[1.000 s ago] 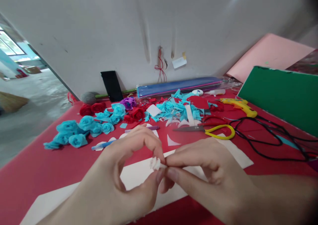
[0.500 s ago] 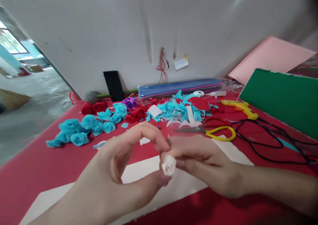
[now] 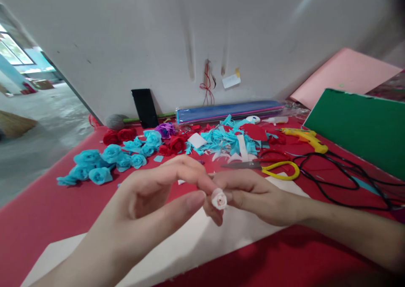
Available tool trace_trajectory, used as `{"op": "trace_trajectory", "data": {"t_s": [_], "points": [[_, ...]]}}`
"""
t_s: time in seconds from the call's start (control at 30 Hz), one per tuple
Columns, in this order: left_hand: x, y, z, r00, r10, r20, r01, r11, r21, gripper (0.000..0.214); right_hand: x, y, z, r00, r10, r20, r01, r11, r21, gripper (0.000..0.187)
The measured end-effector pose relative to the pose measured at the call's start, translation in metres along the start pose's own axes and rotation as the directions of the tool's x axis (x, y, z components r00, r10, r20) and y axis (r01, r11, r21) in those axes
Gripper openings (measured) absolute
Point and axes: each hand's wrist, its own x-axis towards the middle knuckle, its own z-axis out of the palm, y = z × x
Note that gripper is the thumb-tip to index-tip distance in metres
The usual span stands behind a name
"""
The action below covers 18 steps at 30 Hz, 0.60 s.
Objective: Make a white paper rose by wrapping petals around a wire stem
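With the fingers of the right hand (image 3: 262, 198), pinching a white rose (image 3: 219, 199) from behind, near its base; with the left hand (image 3: 142, 219), curved in from the other side, index fingertip against or just beside the upper petals (cannot tell which), thumb spread apart from it and short of the bloom; in the head view, holding the white rose face-on, above a long pale sheet (image 3: 205, 240) laid aslant on the red tabletop (image 3: 268, 266); beyond the left hand, in a loose cluster, blue roses (image 3: 112, 153); just behind them, red roses (image 3: 127, 134) and a purple flower (image 3: 165, 130); further past the fingers, in a tangled heap, blue scraps (image 3: 221, 137), with a small white card (image 3: 197, 140) at the left; close beyond the right hand, pointing left, scissors (image 3: 248, 165) with a yellow handle loop; behind these to the right, a yellow glue gun (image 3: 306, 138); at the far right, standing at a slant, a green board (image 3: 360, 131), with a pink sheet (image 3: 344, 74) behind; along the foot of the grey wall (image 3: 126, 33), a blue packet (image 3: 228, 110) in clear plastic; to its left, propped up, a black phone (image 3: 144, 108); at the far left, on the floor (image 3: 31, 164), a broom (image 3: 14, 124), partly out of view.
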Motion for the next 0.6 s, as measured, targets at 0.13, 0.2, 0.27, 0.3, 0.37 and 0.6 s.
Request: {"op": "trace_trajectory", "data": {"t_s": [0.13, 0.2, 0.27, 0.3, 0.37, 0.6], "points": [[0.0034, 0.0014, 0.0023, 1.0, -0.029, -0.007, 0.029, 0.998, -0.051, 0.012, 0.0, 0.0005, -0.0014, 1.0, 0.006, 0.02, -0.006, 1.0, -0.004, 0.023], [0.0051, 0.0004, 0.0035, 0.999, -0.035, -0.012, 0.034, 0.998, -0.044, 0.012, -0.0003, 0.001, -0.0016, 1.0, 0.005, 0.029, -0.005, 1.0, 0.0, 0.021], [0.005, -0.0014, 0.0044, 0.998, -0.062, -0.011, 0.062, 0.996, -0.059, 0.012, -0.0009, 0.0013, -0.0015, 0.999, 0.001, 0.037, -0.001, 1.0, 0.013, 0.02], [0.0042, -0.0023, 0.0047, 0.997, -0.082, -0.008, 0.081, 0.994, -0.075, 0.012, -0.0013, 0.0012, -0.0013, 0.999, -0.002, 0.042, 0.001, 1.0, 0.017, 0.02], [0.0016, -0.0036, 0.0048, 0.992, -0.124, -0.009, 0.122, 0.986, -0.112, 0.015, -0.0021, 0.0006, -0.0009, 0.999, -0.007, 0.048, 0.006, 1.0, 0.022, 0.019], [-0.0011, -0.0027, -0.0002, 0.984, -0.16, 0.084, 0.172, 0.973, -0.153, 0.018, -0.0037, -0.0037, 0.0017, 1.0, 0.024, -0.002, -0.024, 0.999, 0.033, 0.017]]}}
